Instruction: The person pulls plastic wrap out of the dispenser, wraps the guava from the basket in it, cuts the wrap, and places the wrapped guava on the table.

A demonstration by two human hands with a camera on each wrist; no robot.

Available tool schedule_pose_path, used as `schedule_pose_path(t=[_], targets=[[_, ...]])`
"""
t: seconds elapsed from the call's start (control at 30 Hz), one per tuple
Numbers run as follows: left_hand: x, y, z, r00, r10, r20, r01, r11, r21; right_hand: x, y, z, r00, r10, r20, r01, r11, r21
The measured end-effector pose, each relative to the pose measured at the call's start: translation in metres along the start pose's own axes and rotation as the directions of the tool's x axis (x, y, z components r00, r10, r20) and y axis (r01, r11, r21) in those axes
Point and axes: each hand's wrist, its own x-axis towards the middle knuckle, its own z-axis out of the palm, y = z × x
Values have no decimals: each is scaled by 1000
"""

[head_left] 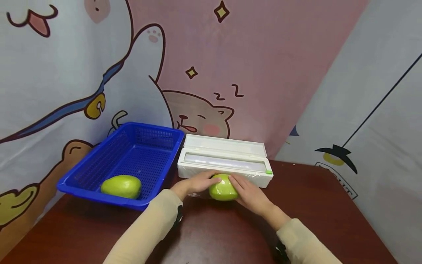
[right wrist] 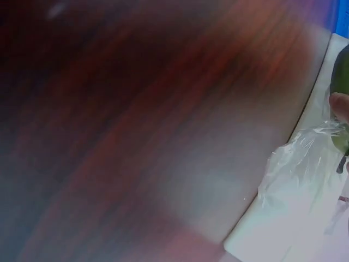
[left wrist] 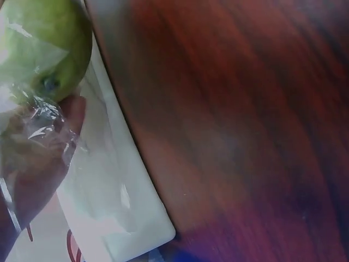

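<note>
Between my two hands is a smooth green fruit [head_left: 223, 189], wrapped at least partly in clear cling film that catches the light. My left hand [head_left: 200, 182] grips its left side, thumb near the top. The right hand [head_left: 251, 194] holds the other side, fingers laid over the top. In the left wrist view, crinkled cling film [left wrist: 46, 117] bunches below the fruit's dark-spotted end and over the hand. Loose cling film [right wrist: 297, 169] also spreads out near a dark stem in the right wrist view. Just behind the fruit stands a white cling film box [head_left: 225, 175], lid raised, its roll visible.
To the left, a blue plastic basket [head_left: 169, 161] holds another green fruit [head_left: 121, 186]. Everything stands on a dark red-brown wooden table [head_left: 211, 234]. A cartoon-printed cloth [head_left: 263, 66] hangs behind the table and along its sides.
</note>
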Motion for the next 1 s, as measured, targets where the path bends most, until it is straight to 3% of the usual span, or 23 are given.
schedule_pose_path(t=[0.13,0.2,0.33,0.43,0.5,0.57,0.6,0.7,0.77,0.87,1.0], targets=[[-4,2,3,991,89,-96,-71,983,169,-2,2,0,1000,15,6,-15,1000,3],[-5,6,1,975,112,-191,-72,976,207,-3,3,-1,1000,29,11,-29,1000,0],[-10,18,-8,900,173,-400,-80,968,240,-1,7,-5,998,55,18,-56,998,18],[-20,26,-11,842,342,-418,-166,900,402,2,10,-9,997,65,40,-66,997,26],[-26,29,-8,827,440,-351,-221,828,516,4,12,-11,997,60,42,-61,998,25],[-32,26,-2,838,485,-251,-255,754,605,5,13,-11,998,54,37,-55,998,23],[-34,23,2,856,473,-207,-252,733,632,6,13,-10,998,49,28,-50,998,25],[-37,10,10,928,358,-102,-198,707,679,7,12,-7,999,48,6,-48,998,35],[-38,4,13,959,276,-64,-161,717,678,8,10,-5,998,67,9,-68,996,55],[-36,-2,17,970,237,-49,-149,742,653,6,7,-4,992,124,37,-127,987,97],[-28,-6,21,954,290,-77,-184,767,614,3,4,-4,971,218,94,-232,956,178]])
